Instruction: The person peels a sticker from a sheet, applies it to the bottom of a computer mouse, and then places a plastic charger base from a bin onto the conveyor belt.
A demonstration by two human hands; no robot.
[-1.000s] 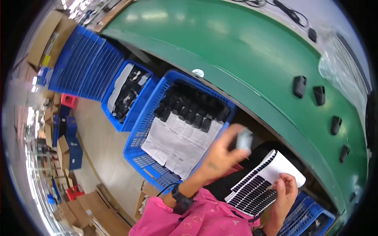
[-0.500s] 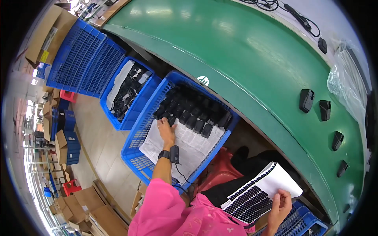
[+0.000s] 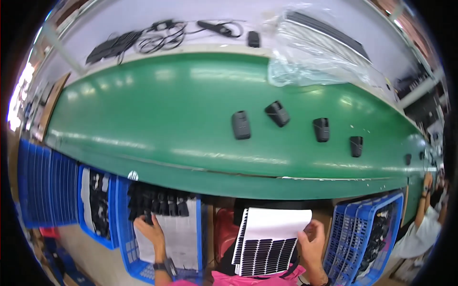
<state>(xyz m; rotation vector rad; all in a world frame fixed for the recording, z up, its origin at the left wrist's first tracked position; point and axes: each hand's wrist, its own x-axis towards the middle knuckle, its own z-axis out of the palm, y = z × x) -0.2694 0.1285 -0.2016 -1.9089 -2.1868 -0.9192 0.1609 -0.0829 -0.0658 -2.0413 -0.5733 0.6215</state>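
My left hand (image 3: 151, 232) reaches into a blue basket (image 3: 125, 257) at the lower left. Its fingers close around a small black plastic device (image 3: 148, 218) at the near end of the packed rows; blur softens the grip. Similar black devices (image 3: 162, 202) stand in rows on pale paper lining (image 3: 179, 238). In front of my body lies a stack of label sheets, the top label sheet (image 3: 276, 224) white above and printed with black labels below. My right hand (image 3: 312, 237) grips its right edge, fingers bent.
Several black devices (image 3: 241, 125) sit spaced along the green conveyor belt (image 3: 157, 114). Cables (image 3: 164, 35) and plastic wrapping (image 3: 305, 66) lie along its far side. A filled blue basket (image 3: 367, 238) stands right of me, near another person's arm (image 3: 422, 205). A red stool (image 3: 226, 231) is beside the left basket.
My view has swung right and up, bringing more of the belt, the right basket and another person into sight. My left hand stays at the basket's devices; my right stays at the label sheet.
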